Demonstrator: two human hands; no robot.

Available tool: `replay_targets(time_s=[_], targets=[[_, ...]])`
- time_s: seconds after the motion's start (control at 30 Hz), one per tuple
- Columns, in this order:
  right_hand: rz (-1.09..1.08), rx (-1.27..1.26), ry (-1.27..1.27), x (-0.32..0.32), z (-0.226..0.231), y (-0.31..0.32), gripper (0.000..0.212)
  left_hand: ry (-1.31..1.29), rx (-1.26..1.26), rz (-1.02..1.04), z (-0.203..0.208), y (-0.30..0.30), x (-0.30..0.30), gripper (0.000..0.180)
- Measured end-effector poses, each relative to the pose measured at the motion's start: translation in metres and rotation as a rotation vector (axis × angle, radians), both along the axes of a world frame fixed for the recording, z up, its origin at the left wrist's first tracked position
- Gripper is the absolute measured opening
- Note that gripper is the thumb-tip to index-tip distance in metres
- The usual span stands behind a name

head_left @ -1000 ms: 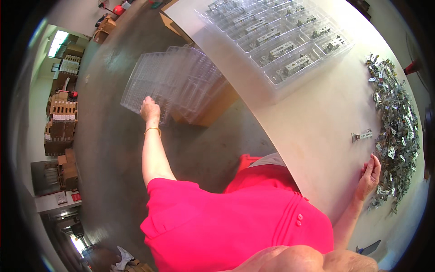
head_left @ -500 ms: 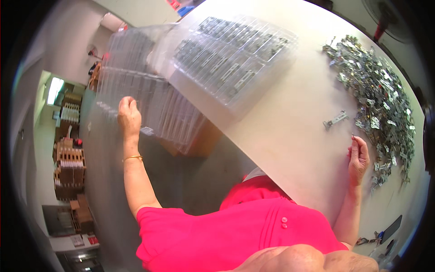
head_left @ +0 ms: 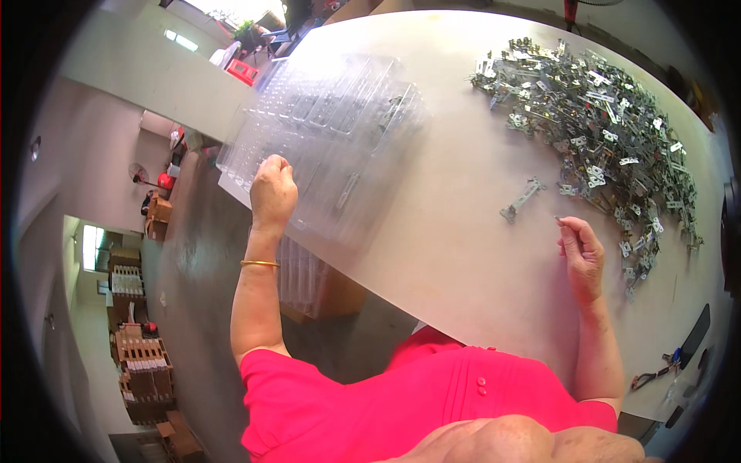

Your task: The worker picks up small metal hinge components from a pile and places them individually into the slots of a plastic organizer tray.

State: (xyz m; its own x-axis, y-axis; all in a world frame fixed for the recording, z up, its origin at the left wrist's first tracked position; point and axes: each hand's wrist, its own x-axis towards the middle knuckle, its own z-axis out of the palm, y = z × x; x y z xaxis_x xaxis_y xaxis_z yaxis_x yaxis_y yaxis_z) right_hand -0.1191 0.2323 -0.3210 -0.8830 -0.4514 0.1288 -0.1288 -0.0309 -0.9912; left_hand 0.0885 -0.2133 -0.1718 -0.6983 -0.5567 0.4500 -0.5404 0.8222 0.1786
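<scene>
My left hand (head_left: 274, 193) is closed on the near edge of an empty-looking clear plastic tray (head_left: 245, 154). The tray is blurred and lies over a filled clear tray (head_left: 340, 181), whose compartments hold slim metal pieces. At the right, my right hand (head_left: 583, 258) pinches a tiny piece, too small to name, between thumb and fingertips. Beyond those fingertips a single hinge-like metal piece (head_left: 522, 201) rests on the table. A large heap of similar metal pieces (head_left: 594, 131) spreads over the right side of the table.
Below the table's left edge (head_left: 370, 287), more clear trays (head_left: 299, 274) stand by a cardboard box (head_left: 341, 295). A tool with dark handles (head_left: 656, 376) lies at the lower right. A red stool (head_left: 242, 72) is at the far left.
My left hand has brought the clear tray from beside the table onto the filled tray. The view has turned left. My right hand still pinches near the heap.
</scene>
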Motion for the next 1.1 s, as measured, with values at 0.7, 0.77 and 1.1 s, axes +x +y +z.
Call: replay_targets(time_s=[0.7,0.77,1.1], targets=[[-0.006,0.048,0.014,0.003,0.008,-0.002,0.010,-0.155,0.177,0.062,-0.008,0.013,-0.002,0.011],[-0.009,0.049,0.012,0.003,0.008,-0.002,0.010,-0.162,0.178,0.053,-0.006,0.014,-0.003,0.011],[0.018,0.064,0.020,0.002,0.009,-0.001,0.012,-0.217,0.178,0.052,-0.003,0.010,-0.003,0.011]])
